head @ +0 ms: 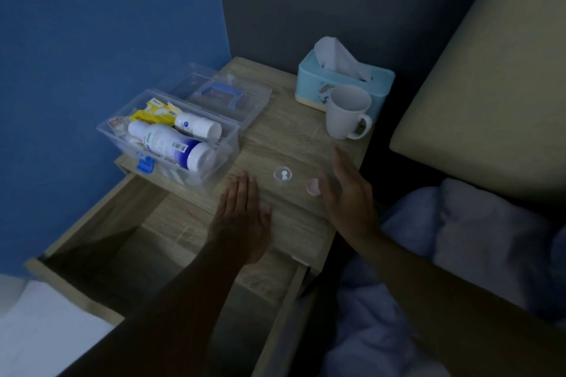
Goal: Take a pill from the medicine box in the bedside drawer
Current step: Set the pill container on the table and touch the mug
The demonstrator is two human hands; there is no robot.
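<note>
A clear plastic medicine box [228, 144] stands open on the wooden bedside table [284, 128], filled with white bottles [165, 139] and yellow packets. Its clear lid [223, 95] with a blue handle lies behind it. A small clear pill container [282, 175] holding two white pills sits on the table, and its pink cap [313, 186] lies to its right. My left hand [242, 217] hovers flat, fingers apart, left of the container. My right hand [349, 190] is open on edge, just right of the cap. The drawer [128, 254] below is pulled out and dark inside.
A white mug [347, 113] stands at the table's back right, in front of a light blue tissue box [343, 76]. A bed with pale blue bedding [444, 254] and a beige headboard [490, 70] lies to the right. A blue wall is on the left.
</note>
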